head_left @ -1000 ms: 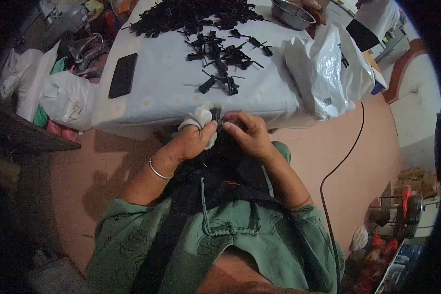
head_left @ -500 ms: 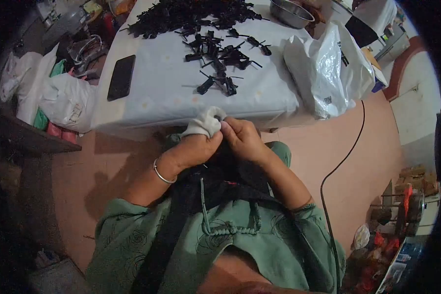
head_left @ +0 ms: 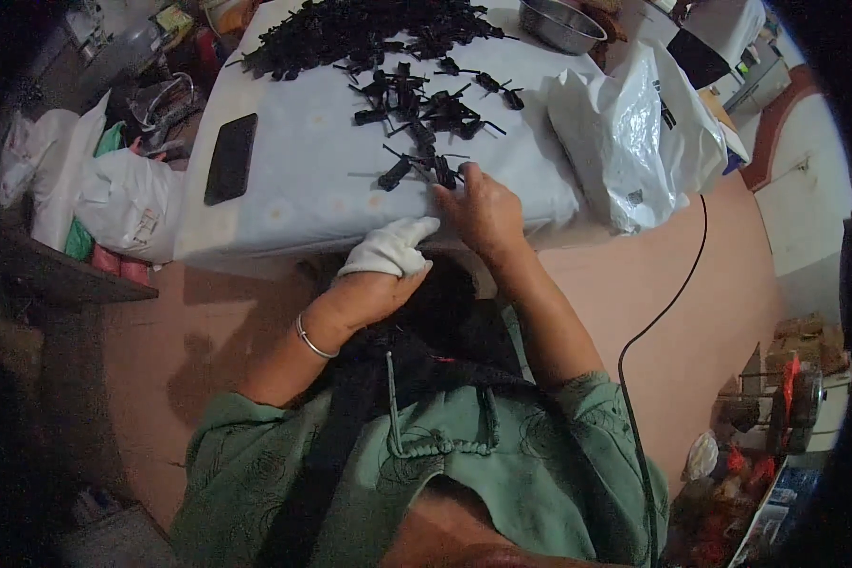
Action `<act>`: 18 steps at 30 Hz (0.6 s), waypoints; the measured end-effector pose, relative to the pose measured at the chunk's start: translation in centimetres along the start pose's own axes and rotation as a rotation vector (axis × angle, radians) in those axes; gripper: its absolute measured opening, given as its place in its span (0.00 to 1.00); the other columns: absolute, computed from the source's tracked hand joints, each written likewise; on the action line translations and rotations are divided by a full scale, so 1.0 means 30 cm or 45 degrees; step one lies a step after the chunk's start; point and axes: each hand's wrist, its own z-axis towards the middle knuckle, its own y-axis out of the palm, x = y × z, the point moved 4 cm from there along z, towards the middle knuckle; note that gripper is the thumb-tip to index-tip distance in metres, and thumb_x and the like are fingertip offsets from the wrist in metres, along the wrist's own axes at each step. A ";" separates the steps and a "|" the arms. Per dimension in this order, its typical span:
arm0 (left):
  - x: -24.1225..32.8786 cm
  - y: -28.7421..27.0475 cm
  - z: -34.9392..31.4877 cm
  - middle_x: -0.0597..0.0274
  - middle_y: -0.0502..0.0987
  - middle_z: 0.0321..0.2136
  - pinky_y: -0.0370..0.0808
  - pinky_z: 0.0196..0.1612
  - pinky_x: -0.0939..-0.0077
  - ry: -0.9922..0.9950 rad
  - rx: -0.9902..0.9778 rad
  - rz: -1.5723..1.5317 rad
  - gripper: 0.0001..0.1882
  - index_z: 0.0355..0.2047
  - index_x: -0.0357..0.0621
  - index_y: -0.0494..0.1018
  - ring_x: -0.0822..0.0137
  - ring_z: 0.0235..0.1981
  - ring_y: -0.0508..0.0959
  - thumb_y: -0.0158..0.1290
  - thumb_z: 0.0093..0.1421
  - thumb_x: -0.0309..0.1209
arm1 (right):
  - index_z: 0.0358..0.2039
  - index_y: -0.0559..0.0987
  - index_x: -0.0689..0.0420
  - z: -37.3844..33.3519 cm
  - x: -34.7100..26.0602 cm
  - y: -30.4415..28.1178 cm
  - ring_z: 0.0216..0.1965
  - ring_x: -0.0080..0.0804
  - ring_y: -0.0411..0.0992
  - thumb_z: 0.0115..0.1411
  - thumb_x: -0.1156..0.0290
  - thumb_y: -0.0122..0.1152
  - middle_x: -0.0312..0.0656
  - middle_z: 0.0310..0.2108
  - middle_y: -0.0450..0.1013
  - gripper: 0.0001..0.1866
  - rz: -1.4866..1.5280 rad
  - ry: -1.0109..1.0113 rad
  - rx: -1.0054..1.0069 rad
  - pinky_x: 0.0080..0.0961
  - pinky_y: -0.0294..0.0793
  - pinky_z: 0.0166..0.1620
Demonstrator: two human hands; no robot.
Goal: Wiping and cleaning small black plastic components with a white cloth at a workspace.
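My right hand (head_left: 488, 210) reaches over the near edge of the table (head_left: 293, 194). Its thumb and index finger close around a small black plastic part (head_left: 444, 173) with a thin stem. Beside that lies a similar black part (head_left: 394, 174). My left hand (head_left: 388, 254), in a white glove over the fingers, hovers just off the table edge. Its index finger points to the right with the thumb apart, and nothing shows between them. Farther back, several loose black parts (head_left: 426, 109) lead up to a big heap of them (head_left: 350, 38).
A black phone (head_left: 231, 159) lies on the table's left side. At right stands a white plastic bag (head_left: 625, 142), with a metal bowl (head_left: 560, 26) behind it. More bags (head_left: 128, 204) fill a shelf at left. A black cable (head_left: 667, 308) hangs at right.
My hands have parted. The right has moved forward onto the table to a black part; the left stays near the edge, its gloved finger now stretched to the right.
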 end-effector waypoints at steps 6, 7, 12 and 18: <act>-0.052 0.019 0.015 0.51 0.73 0.32 0.68 0.42 0.65 -0.050 -0.125 0.131 0.11 0.33 0.40 0.72 0.53 0.36 0.72 0.48 0.49 0.28 | 0.32 0.69 0.62 -0.015 0.035 -0.038 0.20 0.47 0.69 0.50 0.65 0.56 0.49 0.16 0.68 0.14 0.213 0.217 -0.016 0.38 0.66 0.24; -0.033 0.029 0.026 0.52 0.72 0.29 0.68 0.39 0.63 0.074 -0.204 0.177 0.09 0.30 0.41 0.73 0.54 0.34 0.72 0.47 0.48 0.29 | 0.32 0.69 0.62 -0.020 0.048 -0.056 0.19 0.47 0.68 0.49 0.65 0.56 0.49 0.16 0.68 0.15 0.312 0.311 -0.024 0.38 0.65 0.24; 0.029 0.008 0.040 0.56 0.72 0.24 0.70 0.32 0.66 0.037 -0.140 0.454 0.08 0.28 0.42 0.73 0.55 0.26 0.72 0.48 0.48 0.29 | 0.31 0.69 0.62 -0.058 0.026 -0.152 0.19 0.47 0.67 0.48 0.65 0.57 0.49 0.15 0.67 0.15 0.304 0.155 -0.258 0.38 0.65 0.24; 0.148 -0.130 0.055 0.55 0.75 0.28 0.72 0.35 0.74 0.070 0.014 0.146 0.07 0.29 0.38 0.73 0.59 0.30 0.75 0.52 0.47 0.20 | 0.29 0.67 0.61 -0.121 -0.057 -0.164 0.25 0.52 0.68 0.47 0.64 0.58 0.52 0.19 0.68 0.15 0.211 -0.208 -0.613 0.40 0.66 0.28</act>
